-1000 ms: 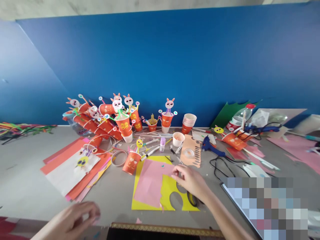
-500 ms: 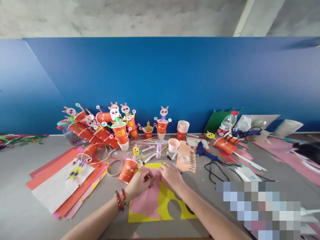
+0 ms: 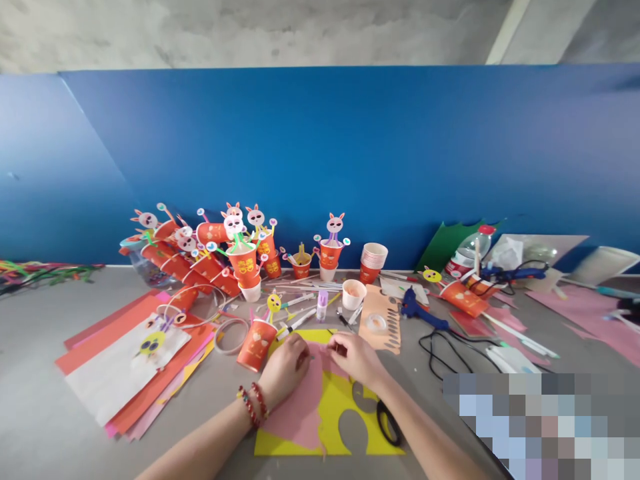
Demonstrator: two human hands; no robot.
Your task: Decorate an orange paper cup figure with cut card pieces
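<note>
Pink paper (image 3: pixel 297 417) lies over a yellow sheet (image 3: pixel 333 445) with rounded holes cut in it. My left hand (image 3: pixel 286 368) rests at the pink paper's upper left, fingers curled in; what they hold is hidden. A small green bit shows beside its fingertips. Just to the right, my right hand (image 3: pixel 357 360) pinches at the paper's upper right edge, fingertips pointing toward the left hand. Black scissor handles (image 3: pixel 389 423) show beside my right forearm, partly covered. Directly left of the sheet, a red paper cup (image 3: pixel 257 345) leans with a yellow face on it.
Red cups with rabbit figures (image 3: pixel 243 260) crowd the back left. Stacked coloured paper (image 3: pixel 120 373) lies left, beside a tape roll (image 3: pixel 231 335). A glue stick (image 3: pixel 323 307), white cup (image 3: pixel 354 293), blue glue gun (image 3: pixel 420 310) with black cord and plastic bottle (image 3: pixel 470 253) stand beyond my hands.
My right hand has drawn back slightly to the right, widening the gap between the hands. More of the scissor handles shows. The whole view has shifted a little.
</note>
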